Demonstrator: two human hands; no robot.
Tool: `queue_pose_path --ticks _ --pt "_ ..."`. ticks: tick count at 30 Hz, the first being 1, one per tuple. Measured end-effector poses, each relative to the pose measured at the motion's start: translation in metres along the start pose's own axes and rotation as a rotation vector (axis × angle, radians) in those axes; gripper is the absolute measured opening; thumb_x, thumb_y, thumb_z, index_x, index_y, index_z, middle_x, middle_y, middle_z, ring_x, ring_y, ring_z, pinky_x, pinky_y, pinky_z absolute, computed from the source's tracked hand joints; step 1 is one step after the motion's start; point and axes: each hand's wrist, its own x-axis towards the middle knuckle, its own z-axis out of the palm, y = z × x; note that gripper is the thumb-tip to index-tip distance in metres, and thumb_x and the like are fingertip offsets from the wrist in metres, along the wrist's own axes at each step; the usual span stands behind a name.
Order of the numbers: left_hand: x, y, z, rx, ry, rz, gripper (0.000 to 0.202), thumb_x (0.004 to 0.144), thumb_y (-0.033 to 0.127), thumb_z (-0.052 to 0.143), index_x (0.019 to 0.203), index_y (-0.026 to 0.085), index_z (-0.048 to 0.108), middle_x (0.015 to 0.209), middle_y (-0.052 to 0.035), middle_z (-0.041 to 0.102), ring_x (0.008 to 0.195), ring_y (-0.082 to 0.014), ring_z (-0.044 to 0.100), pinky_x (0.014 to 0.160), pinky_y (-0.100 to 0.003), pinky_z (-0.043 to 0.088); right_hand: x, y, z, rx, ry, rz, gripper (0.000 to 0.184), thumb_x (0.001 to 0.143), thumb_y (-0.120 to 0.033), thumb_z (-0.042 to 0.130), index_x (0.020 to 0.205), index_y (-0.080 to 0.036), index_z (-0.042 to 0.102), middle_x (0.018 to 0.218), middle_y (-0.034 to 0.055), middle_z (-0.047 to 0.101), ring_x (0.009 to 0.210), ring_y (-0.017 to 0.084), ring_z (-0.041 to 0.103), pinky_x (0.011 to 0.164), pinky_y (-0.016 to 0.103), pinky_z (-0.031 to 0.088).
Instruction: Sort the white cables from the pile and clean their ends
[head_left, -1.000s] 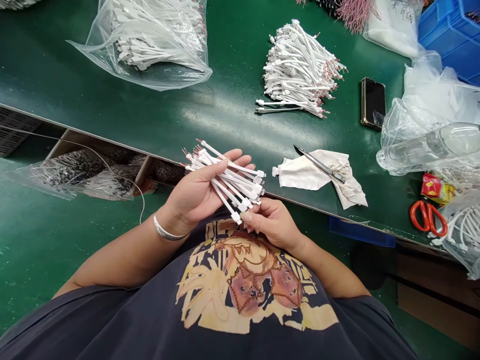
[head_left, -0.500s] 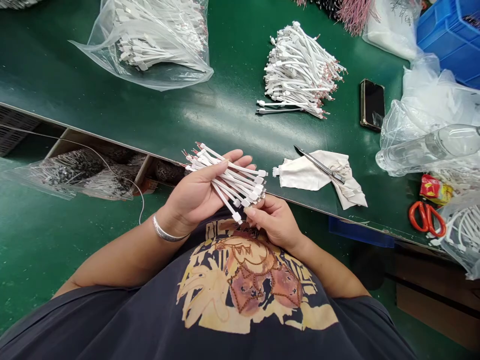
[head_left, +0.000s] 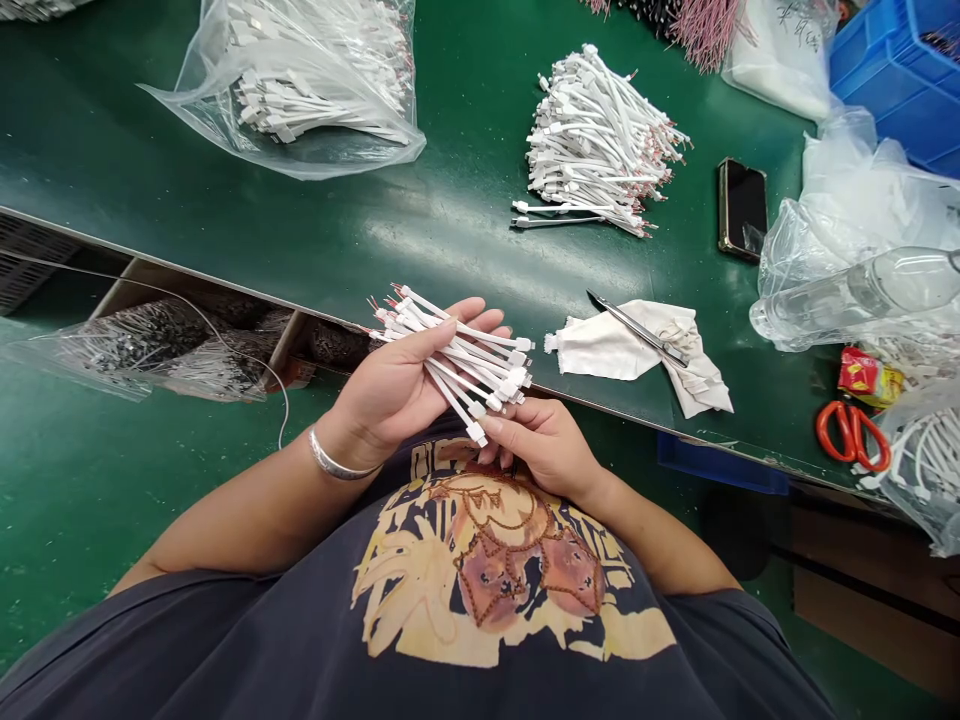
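Note:
A fanned bundle of short white cables [head_left: 472, 362] lies across my left hand [head_left: 397, 385], held down by its thumb. Their plug ends point right toward my body, and the bare reddish wire ends stick out at the upper left. My right hand [head_left: 551, 445] is at the plug ends, with thumb and fingers closed on the plug of the lowest cable [head_left: 457, 408]. Its fingertips are partly hidden beneath. Beyond my hands, a large pile of similar white cables [head_left: 592, 140] rests on the green table [head_left: 465, 235].
A white cloth [head_left: 607, 350] with metal tweezers [head_left: 637, 328] on it lies near the table edge. Further right are a phone [head_left: 742, 208], a clear bottle [head_left: 862, 295], orange-handled scissors [head_left: 853, 437] and a blue bin [head_left: 892, 80]. A plastic bag of cables [head_left: 322, 100] sits at the upper left.
My right hand has shifted slightly left along the plug ends, onto the lowest cable's plug. My left hand still holds the bundle in nearly the same place.

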Motion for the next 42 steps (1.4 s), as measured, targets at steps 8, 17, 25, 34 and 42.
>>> queue_pose_path --ticks 8,17,25,34,42 --pt "0.0 0.0 -0.001 -0.011 -0.009 -0.001 0.028 0.089 0.017 0.046 0.112 0.015 0.06 0.111 -0.0078 0.067 0.106 -0.0196 0.062 0.102 -0.04 0.044 -0.002 0.002 -0.001 0.016 0.025 -0.012 0.023 0.078 -0.037 0.066 0.072 -0.014 0.07 0.058 0.0012 0.067 0.046 0.006 0.055 0.045 0.016 0.041" --pt "-0.001 0.003 0.0 -0.036 -0.022 -0.012 0.031 0.089 0.014 0.044 0.117 0.016 0.057 0.113 -0.0083 0.066 0.105 -0.0195 0.062 0.102 -0.04 0.043 0.0 0.003 -0.002 0.057 0.012 -0.008 0.024 0.078 -0.036 0.066 0.07 -0.014 0.068 0.056 0.0011 0.066 0.046 0.006 0.055 0.045 0.015 0.041" --pt "-0.001 0.007 0.001 -0.024 -0.031 0.028 0.03 0.089 0.015 0.044 0.116 0.017 0.057 0.112 -0.0066 0.066 0.108 -0.0194 0.061 0.103 -0.04 0.043 -0.001 0.002 -0.002 0.172 -0.143 0.082 0.025 0.075 -0.036 0.069 0.087 -0.014 0.07 0.083 0.0074 0.072 0.065 0.012 0.067 0.046 0.015 0.043" --pt "0.004 0.016 0.002 0.069 -0.045 0.072 0.027 0.089 0.014 0.043 0.108 0.016 0.062 0.11 -0.0071 0.067 0.112 -0.0224 0.059 0.101 -0.045 0.043 -0.001 0.002 -0.002 0.152 -0.133 0.099 0.022 0.076 -0.034 0.068 0.087 -0.014 0.071 0.08 0.0068 0.072 0.063 0.01 0.066 0.047 0.015 0.043" --pt "0.017 0.053 0.025 0.978 -0.467 0.562 0.031 0.076 0.01 0.062 0.106 0.017 0.068 0.118 -0.0099 0.065 0.117 -0.0254 0.055 0.109 -0.043 0.032 0.01 0.023 -0.011 0.31 -0.26 0.115 0.049 0.071 -0.052 0.068 0.102 -0.013 0.068 0.093 0.0117 0.071 0.073 0.014 0.067 0.052 0.018 0.047"
